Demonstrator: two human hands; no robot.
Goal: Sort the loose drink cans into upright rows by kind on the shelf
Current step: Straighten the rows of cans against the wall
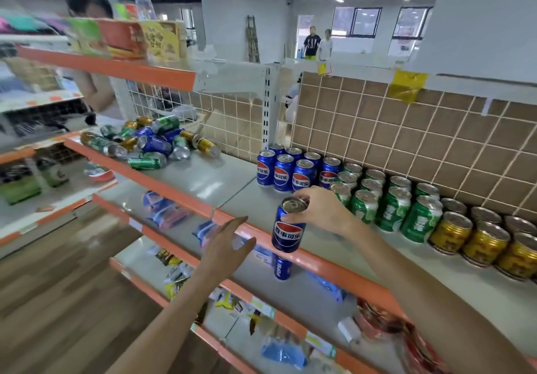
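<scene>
While its long axis stands close to vertical, with the silver pull-tab top tipped slightly toward the camera, the blue cola can with the red-white-blue roundel (288, 226) hangs in front of the orange front edge of the grey metal shelf (203, 181), its label facing outward. The right hand (322, 210) holds it from above and the side, fingers (302, 199) curled over the rim and thumb against the upper wall. The left hand (229, 241) floats just to the can's left without touching it, its fingers spread and nearly straight, palm turned toward the can.

Behind, on the shelf, upright blue cola cans (286, 167) stand in rows against the brown tiled back panel (406, 138). Beside them to the right stand rows of upright green cans (392, 205), then upright gold cans (482, 240). Well apart, at the shelf's far left end, a jumbled heap of blue, green and gold cans (151, 141) lies on its sides, pointing every which way. On the shelf below, another blue can (282, 267) stands upright among snack packets (165, 210).
</scene>
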